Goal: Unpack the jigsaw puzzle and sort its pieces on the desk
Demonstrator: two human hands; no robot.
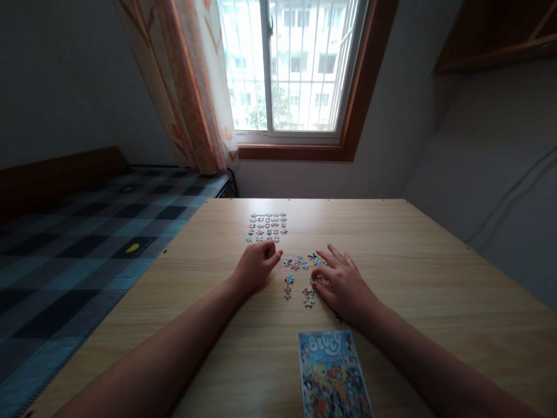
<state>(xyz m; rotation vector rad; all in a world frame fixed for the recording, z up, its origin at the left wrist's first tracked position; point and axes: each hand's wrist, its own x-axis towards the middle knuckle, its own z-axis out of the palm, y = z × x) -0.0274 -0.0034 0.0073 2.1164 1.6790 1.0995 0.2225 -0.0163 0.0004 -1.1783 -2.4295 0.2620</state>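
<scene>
My left hand point(260, 261) rests on the table with its fingers curled in; whatever they may hold is hidden. Just beyond it, several jigsaw pieces point(268, 225) lie apart in rough rows. My right hand point(342, 277) is palm down with fingers spread, over and touching a cluster of loose jigsaw pieces, some partly covered by the fingers. Between the hands are more loose pieces point(296, 262), with a pair point(288, 285) nearer me and another small group point(308, 297) by my right thumb. A blue Bluey picture box or card point(335, 374) lies flat nearest me.
The light wooden table point(435, 302) reaches toward the wall under a barred window point(304, 69). Along the left side stands a bed with a checked cover point(87, 232). A patterned curtain point(183, 87) hangs left of the window; a wooden shelf point(500, 52) is high on the right.
</scene>
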